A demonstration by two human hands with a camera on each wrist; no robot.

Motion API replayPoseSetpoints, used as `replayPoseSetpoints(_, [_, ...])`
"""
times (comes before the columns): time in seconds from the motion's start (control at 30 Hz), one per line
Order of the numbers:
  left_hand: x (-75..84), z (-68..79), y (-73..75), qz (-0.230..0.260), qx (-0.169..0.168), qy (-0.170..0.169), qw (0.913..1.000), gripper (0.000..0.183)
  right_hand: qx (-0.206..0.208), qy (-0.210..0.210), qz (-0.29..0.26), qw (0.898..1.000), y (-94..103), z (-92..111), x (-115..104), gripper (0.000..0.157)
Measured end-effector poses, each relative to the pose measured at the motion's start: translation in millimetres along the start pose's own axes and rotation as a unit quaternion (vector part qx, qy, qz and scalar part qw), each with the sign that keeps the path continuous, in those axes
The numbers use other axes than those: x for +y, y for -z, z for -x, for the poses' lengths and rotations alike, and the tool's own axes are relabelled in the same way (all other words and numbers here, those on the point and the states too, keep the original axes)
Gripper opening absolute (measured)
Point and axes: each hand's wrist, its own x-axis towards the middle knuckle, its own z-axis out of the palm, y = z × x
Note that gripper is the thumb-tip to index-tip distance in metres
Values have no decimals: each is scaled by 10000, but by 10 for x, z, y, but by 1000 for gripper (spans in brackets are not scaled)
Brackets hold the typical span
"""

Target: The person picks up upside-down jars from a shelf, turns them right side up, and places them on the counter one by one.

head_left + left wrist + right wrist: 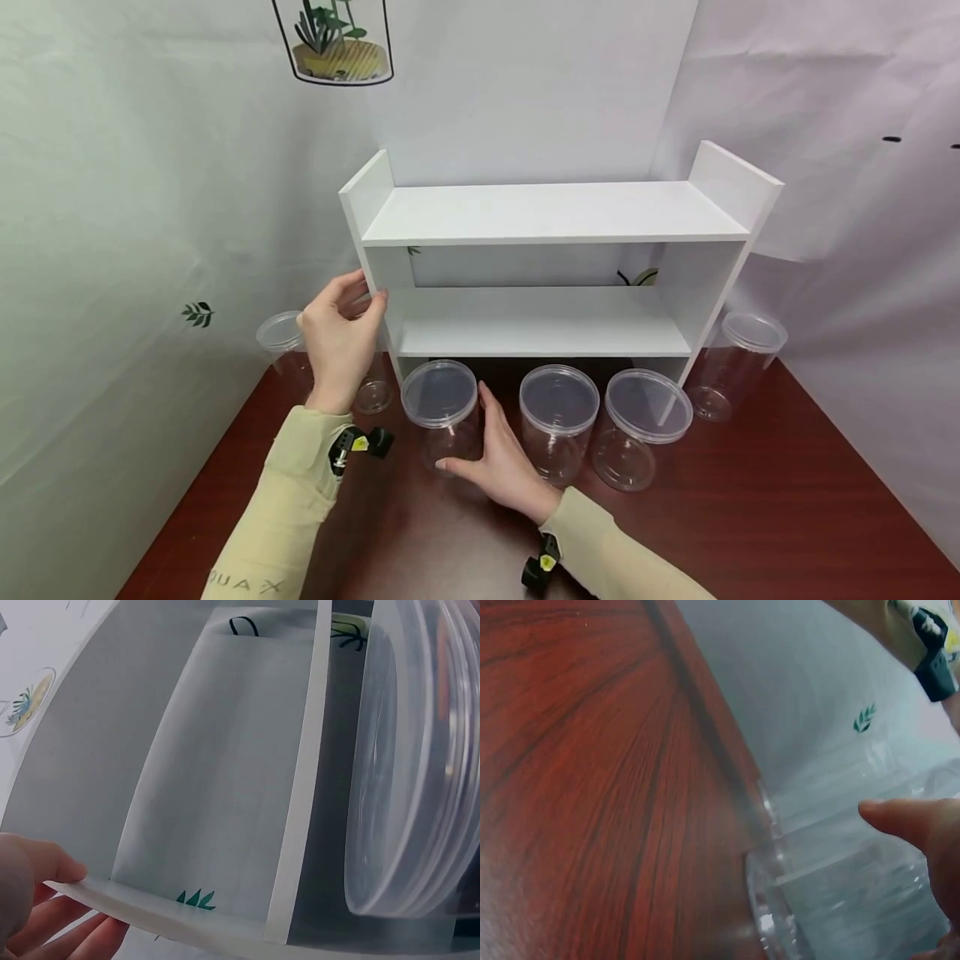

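My left hand (339, 342) pinches the front edge of the left side panel of a white two-tier shelf (547, 218), thumb on the inner face and fingers outside. In the left wrist view, the thumb (56, 862) lies over the panel edge. My right hand (506, 467) curves round a clear plastic jar (440, 396) with a translucent lid, which stands before the shelf's lower left. Its thumb crosses the jar's front, and the fingers lie along the right side. The right wrist view shows the thumb (900, 817) over the clear jar wall (847, 900).
Right of the held jar stand another lidded jar (558, 404) and a third (647, 408). A taller jar (752, 333) is beside the shelf's right side, and another (280, 332) behind my left hand. The dark red table (780, 508) meets pale wall sheeting (187, 208).
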Motion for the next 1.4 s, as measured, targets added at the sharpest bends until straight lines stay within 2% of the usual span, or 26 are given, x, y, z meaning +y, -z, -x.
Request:
replayPoseSetpoints(0.13, [3,4,6,-77,-31,-64,9999,30,154,149,128,9997,46,71,-127,123])
replayPoseSetpoints(0.33, [8,1,24,-186,-34,-115,9998,31,271,571,213,9978,187,147,-369,121])
replayPoseSetpoints(0.67, [11,-2,39,-129,-37,-70,9999,31,615,1440,380,9869,630,228,-673,111])
replayPoseSetpoints(0.83, [9,0,35,-127,-53,-62,9999,30,952,1722,605,9786,885,238,-673,100])
replayPoseSetpoints(1.07, [-25,2,38,-74,-125,-125,9998,32,1261,1751,1049,9708,1249,290,-590,90])
replayPoseSetpoints(1.27, [-105,84,119,-411,-499,-368,9972,51,1558,1558,1395,9654,1574,416,-454,80])
replayPoseSetpoints(1.4, [-152,158,220,-644,-763,-482,9938,65,1811,1558,1551,9586,1812,490,-375,80])
